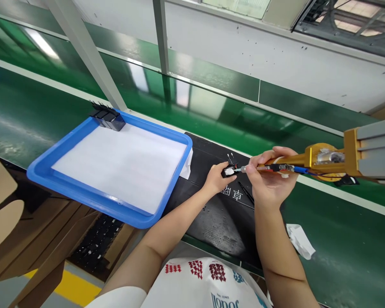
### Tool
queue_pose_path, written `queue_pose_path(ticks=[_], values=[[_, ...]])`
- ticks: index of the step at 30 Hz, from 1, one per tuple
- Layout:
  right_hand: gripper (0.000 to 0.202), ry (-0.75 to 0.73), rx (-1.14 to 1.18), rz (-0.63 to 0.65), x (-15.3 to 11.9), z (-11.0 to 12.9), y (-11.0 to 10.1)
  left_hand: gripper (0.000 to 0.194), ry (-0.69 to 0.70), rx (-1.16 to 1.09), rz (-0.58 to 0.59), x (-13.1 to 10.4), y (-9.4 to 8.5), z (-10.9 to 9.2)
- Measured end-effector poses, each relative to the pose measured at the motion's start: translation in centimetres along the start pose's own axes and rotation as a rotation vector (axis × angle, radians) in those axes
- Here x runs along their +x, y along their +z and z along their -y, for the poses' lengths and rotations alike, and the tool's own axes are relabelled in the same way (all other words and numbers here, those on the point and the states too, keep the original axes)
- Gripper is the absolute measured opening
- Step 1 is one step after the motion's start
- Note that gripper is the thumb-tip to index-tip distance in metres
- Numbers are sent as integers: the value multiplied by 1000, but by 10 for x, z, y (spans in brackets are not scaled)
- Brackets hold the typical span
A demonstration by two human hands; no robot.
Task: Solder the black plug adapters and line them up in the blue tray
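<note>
A small black part (226, 173) is pinched in the left grip (216, 179), slightly right of the frame's centre.
The part sits between thumb and fingers, above the black mat (218, 226); I cannot tell if it touches. To its right, the right grip (272, 182) is wrapped around a gold tool (301, 161), whose thin tip is at the part's white area. At the frame's left, a blue tray (90, 205) lies on the green tabletop (340, 222).

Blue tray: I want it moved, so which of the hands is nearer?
Left. The left hand is right of the blue tray; the right hand is farther right, past the left.
</note>
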State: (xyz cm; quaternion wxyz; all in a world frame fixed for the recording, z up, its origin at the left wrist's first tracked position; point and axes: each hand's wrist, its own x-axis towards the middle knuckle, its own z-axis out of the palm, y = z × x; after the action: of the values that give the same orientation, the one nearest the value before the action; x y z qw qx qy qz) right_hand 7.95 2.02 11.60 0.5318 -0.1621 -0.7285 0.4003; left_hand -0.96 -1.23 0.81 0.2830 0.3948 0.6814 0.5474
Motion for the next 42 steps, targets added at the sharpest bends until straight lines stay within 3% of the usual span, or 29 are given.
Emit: queue_pose_path(ticks=[14, 24, 28, 31, 38, 42], values=[[36, -12, 79, 43, -6, 8, 9, 25, 124, -263, 147, -7, 0, -13], [37, -55, 148, 23, -5, -1, 7, 40, 103, -426, 121, -7, 2, -11], [44, -64, 204, 39, -5, 1, 6, 35, 96, -444, 121, -7, 3, -13], [44, -52, 255, 54, -5, 1, 4, 34, 74, -375, 107, -7, 1, -13], [33, -32, 240, 69, -1, -5, -4, 25, -109, 95, 78, 4, -12, -8], [28, -11, 165, 110, 6, -11, -15, 31, -123, 127, 98, 6, -18, -10]])
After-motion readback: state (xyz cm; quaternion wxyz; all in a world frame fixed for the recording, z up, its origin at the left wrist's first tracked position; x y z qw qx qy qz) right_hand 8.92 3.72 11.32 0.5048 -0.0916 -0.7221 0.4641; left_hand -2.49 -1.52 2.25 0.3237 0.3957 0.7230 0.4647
